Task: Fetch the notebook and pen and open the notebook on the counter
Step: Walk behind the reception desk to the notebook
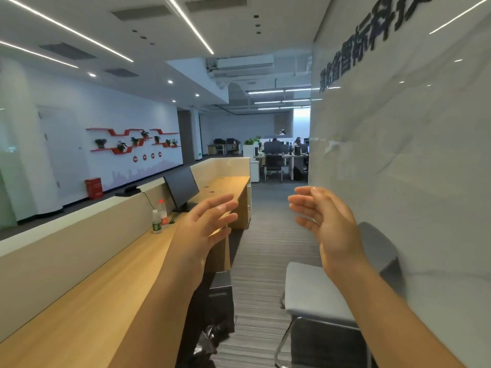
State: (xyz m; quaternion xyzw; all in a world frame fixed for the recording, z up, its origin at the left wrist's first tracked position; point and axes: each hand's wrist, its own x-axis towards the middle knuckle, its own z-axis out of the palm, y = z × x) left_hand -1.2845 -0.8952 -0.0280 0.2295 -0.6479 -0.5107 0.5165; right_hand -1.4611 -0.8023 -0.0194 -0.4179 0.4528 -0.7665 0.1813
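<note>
Both arms are raised in front of me behind a long wooden counter (pixel 106 288). My left hand (pixel 207 221) hovers over the counter's inner edge, fingers spread, holding nothing. My right hand (pixel 324 216) is up over the carpeted aisle, palm turned inward, fingers apart and empty. No notebook is visible in the view. Some dark thin items (pixel 172 218) lie on the counter by the bottles; whether one is a pen I cannot tell.
Two plastic bottles (pixel 159 216) and a dark monitor (pixel 182 188) stand on the counter. A grey chair (pixel 318 293) sits at the right beside a glossy white wall. A black bin with a bag (pixel 215 314) is under the counter. Office desks lie ahead.
</note>
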